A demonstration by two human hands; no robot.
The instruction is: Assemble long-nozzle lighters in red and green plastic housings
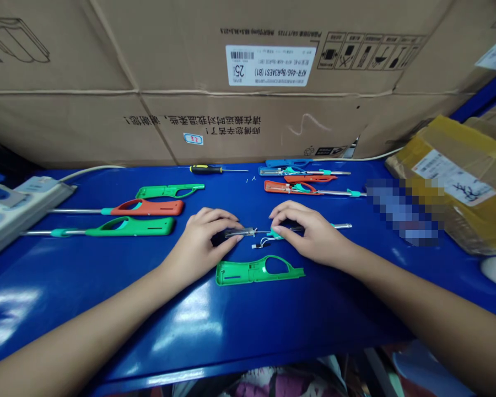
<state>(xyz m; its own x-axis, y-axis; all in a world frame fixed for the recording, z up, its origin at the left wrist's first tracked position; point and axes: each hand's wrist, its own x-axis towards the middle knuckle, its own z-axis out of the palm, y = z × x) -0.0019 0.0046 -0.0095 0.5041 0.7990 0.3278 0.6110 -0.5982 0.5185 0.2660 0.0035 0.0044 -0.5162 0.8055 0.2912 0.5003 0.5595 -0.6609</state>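
My left hand is closed around a clear plastic lighter fuel tank, its valve end pointing right. Between thumb and fingers, my right hand pinches a lighter igniter assembly with a teal piece, mostly covered by the fingers. A metal tube sticks out to the right of that hand. White wires with a small connector lie between the hands. A thin rod spans the gap from the tank towards the teal piece. Just below lies an open green handle shell, hollow side up.
Left on the blue table lie an orange lighter, a green lighter and a green shell half. Behind are a screwdriver, opened orange and blue lighters. A power strip, taped parcel and large carton border the space.
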